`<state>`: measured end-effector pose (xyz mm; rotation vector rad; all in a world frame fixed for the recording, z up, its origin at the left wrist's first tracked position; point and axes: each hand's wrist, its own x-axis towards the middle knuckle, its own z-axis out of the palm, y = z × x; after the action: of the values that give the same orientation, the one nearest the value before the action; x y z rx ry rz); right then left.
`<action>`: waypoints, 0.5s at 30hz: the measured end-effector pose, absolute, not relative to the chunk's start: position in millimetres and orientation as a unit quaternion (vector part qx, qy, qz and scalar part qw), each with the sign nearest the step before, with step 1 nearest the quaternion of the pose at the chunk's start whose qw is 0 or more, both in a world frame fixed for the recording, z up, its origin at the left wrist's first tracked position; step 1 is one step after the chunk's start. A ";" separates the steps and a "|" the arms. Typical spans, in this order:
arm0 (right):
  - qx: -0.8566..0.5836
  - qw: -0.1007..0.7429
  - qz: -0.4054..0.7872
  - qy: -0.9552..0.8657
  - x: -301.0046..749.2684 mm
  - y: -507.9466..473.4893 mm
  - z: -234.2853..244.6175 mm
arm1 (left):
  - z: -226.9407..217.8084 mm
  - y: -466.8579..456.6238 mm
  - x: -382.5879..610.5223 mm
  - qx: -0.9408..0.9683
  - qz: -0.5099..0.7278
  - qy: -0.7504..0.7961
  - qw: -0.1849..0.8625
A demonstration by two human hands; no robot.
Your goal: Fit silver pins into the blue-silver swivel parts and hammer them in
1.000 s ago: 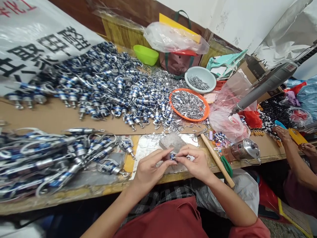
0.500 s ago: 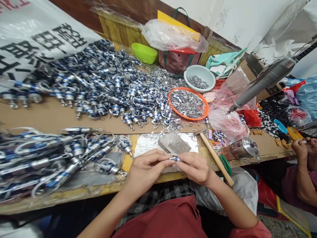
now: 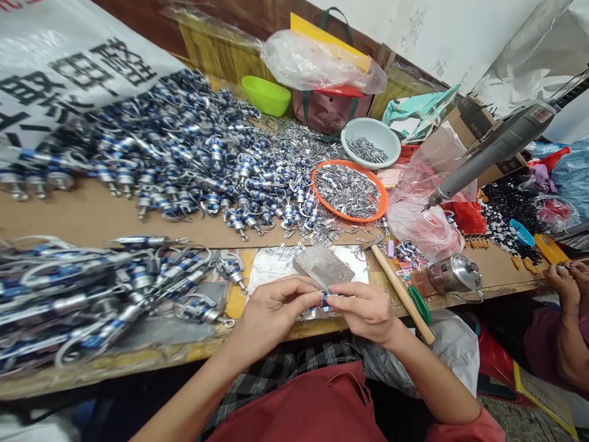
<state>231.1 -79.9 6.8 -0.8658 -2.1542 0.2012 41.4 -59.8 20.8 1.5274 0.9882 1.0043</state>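
My left hand (image 3: 271, 310) and my right hand (image 3: 363, 310) meet fingertip to fingertip over the table's front edge. Both pinch one small blue and silver metal part (image 3: 324, 300) between them. A grey stone block (image 3: 322, 265) lies just beyond my fingers on a white sheet (image 3: 271, 267). A wooden-handled hammer (image 3: 399, 288) lies to the right of my right hand.
A big heap of blue and silver clasps (image 3: 184, 147) covers the table's back left; another pile (image 3: 92, 294) lies at the front left. An orange dish (image 3: 350, 191) and a pale bowl (image 3: 372, 142) hold small metal pieces. Another person's hands (image 3: 565, 276) work at the right edge.
My hands stay joined on the small part and have turned it slightly between the fingertips. The other person's hands at the right have drawn back toward the table's edge.
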 end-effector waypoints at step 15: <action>-0.427 0.405 0.231 -0.774 220.8 -76.6 18.2 | -1.5 -75.6 53.9 0.407 0.440 0.484 0.637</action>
<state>220.8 -76.6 18.2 -1.0776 -1.9543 0.5836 53.9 -75.6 -1.5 0.9298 1.1053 1.0044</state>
